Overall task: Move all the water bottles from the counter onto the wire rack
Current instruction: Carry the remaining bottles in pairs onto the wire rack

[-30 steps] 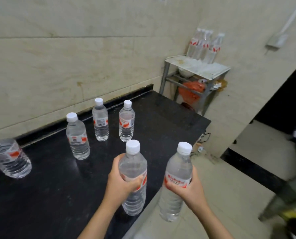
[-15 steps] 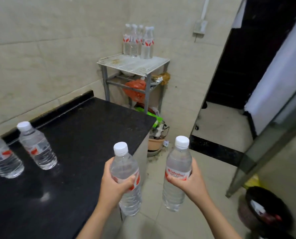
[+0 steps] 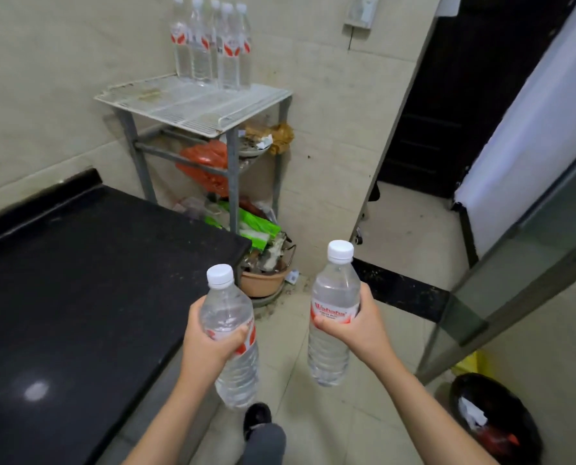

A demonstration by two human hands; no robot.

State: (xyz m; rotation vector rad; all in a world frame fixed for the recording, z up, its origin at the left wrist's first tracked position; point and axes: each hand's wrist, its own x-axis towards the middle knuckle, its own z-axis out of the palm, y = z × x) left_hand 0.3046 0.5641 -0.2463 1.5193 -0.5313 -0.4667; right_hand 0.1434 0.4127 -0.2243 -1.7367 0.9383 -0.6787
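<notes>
My left hand (image 3: 212, 340) grips a clear water bottle (image 3: 236, 367) with a white cap and red label, held upright off the right edge of the black counter (image 3: 78, 280). A second, similar water bottle (image 3: 330, 350) is upright in my right hand (image 3: 357, 323), over the tiled floor. Ahead, in the corner, stands the wire rack (image 3: 192, 102), its white grid top carrying several water bottles (image 3: 212, 45) clustered at the back. No bottles show on the visible part of the counter.
Under the rack's top are a red bag (image 3: 206, 166), green packets and a clay pot (image 3: 263, 280) of clutter on the floor. A dark doorway (image 3: 447, 95) opens right. A glass panel (image 3: 514, 263) and a black bin (image 3: 494, 421) stand at right. My foot (image 3: 256, 417) is below.
The view has swung right and closer to the rack; the bottles left on the counter have slid out of sight. Both hands still hold their bottles.
</notes>
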